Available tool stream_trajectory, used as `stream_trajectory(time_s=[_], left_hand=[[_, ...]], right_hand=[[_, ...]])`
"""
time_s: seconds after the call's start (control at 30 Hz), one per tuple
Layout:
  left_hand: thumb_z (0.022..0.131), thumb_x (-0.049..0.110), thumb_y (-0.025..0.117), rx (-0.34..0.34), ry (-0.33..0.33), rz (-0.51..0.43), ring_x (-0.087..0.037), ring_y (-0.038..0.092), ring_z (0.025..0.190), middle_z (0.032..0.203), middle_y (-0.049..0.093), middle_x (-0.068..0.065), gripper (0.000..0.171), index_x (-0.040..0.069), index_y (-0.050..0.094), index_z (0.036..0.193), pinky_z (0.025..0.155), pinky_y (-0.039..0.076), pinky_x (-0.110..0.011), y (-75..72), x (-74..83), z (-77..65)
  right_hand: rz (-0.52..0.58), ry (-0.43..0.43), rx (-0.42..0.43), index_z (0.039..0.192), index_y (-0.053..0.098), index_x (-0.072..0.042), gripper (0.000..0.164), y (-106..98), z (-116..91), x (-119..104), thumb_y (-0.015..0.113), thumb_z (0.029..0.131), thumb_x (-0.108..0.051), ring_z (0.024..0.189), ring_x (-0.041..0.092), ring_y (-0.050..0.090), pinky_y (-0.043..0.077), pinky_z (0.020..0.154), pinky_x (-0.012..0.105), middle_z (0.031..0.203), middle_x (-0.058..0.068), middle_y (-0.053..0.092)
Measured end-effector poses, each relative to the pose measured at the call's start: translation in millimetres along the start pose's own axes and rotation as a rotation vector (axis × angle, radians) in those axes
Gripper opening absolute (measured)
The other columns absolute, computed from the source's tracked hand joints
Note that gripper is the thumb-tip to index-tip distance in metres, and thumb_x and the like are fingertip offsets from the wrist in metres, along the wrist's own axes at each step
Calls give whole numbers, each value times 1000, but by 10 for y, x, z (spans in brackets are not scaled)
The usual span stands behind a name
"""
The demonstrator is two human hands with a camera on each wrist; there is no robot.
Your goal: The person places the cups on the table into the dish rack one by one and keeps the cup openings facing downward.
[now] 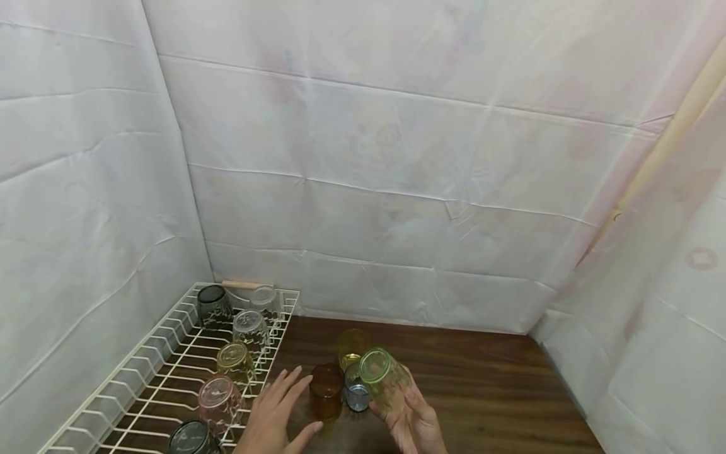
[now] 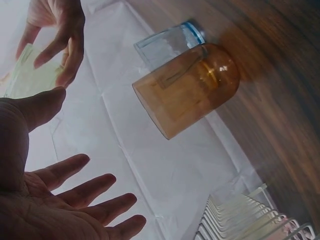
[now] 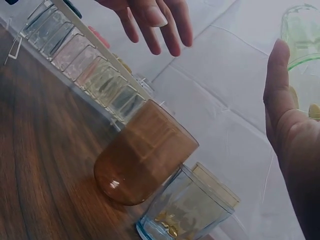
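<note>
My right hand [image 1: 416, 422] grips a green glass [image 1: 391, 383] around its side, holding it tilted above the dark wood table. Next to it my left hand [image 1: 271, 413] is spread, its fingers straight and thumb apart, with nothing in it. Just right of the left fingertips an amber glass [image 1: 326, 391] stands upright. A clear blue-tinted glass [image 1: 357, 396] stands against its right side, partly behind the green glass. Farther back is a yellow glass [image 1: 351, 343]. In the right wrist view, the green glass [image 3: 304, 82] shows only in part at the edge.
A white wire rack [image 1: 153, 392] runs along the left side. Upside-down glasses stand on it, among them a pink one [image 1: 218, 398], a yellow one [image 1: 234, 360] and a dark one [image 1: 212, 306]. White sheeting [image 1: 363, 157] hangs behind and at both sides.
</note>
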State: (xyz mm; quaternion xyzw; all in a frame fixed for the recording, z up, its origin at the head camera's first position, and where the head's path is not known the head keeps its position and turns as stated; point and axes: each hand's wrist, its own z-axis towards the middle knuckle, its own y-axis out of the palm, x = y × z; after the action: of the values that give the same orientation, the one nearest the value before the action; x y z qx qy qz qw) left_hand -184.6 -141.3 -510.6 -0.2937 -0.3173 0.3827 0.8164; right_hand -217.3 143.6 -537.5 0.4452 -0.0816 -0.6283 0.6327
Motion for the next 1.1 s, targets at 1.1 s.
stream_trajectory(time_s=[1.1], left_hand=[[100, 49, 72, -217, -9, -512, -26, 71, 123, 142, 67, 3, 62, 35, 50, 157, 90, 64, -45, -34, 834, 548]], right_hand=[[138, 90, 35, 151, 50, -12, 38, 7, -104, 193, 44, 113, -15, 134, 15, 62, 50, 120, 35, 150, 4, 60]])
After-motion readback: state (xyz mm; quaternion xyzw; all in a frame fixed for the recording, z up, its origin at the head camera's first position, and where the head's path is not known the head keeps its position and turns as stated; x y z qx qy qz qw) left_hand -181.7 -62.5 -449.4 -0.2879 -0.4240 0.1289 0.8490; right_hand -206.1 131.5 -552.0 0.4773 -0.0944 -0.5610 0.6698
